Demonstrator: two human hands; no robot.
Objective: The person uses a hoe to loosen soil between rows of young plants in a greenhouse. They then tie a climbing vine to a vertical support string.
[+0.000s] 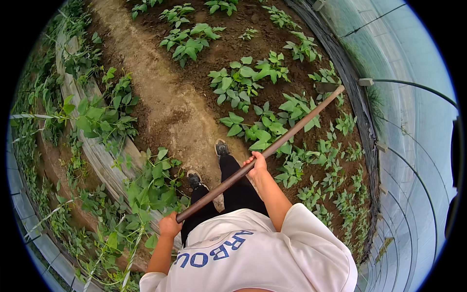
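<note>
A long wooden hoe handle (292,132) runs diagonally across me, from my waist up to the right. My left hand (170,225) is closed around its lower end, beside my hip. Farther up the shaft, my right hand (256,164) grips it in front of my thighs. At the far end, the hoe's flat blade (325,87) lies low among green leaves near the bed's right edge, partly covered by them. Leafy bean-like plants (268,127) grow in the brown soil under and around the handle. My feet, in dark shoes, stand on a bare dirt path.
Plastic greenhouse sheeting (408,109) with curved hoops rises at the right, behind a black ground sheet (359,106) along the bed's edge. Weathered boards (98,153) lie at the left among climbing vines (102,116) and white strings (133,255). The dirt path (160,84) stretches ahead.
</note>
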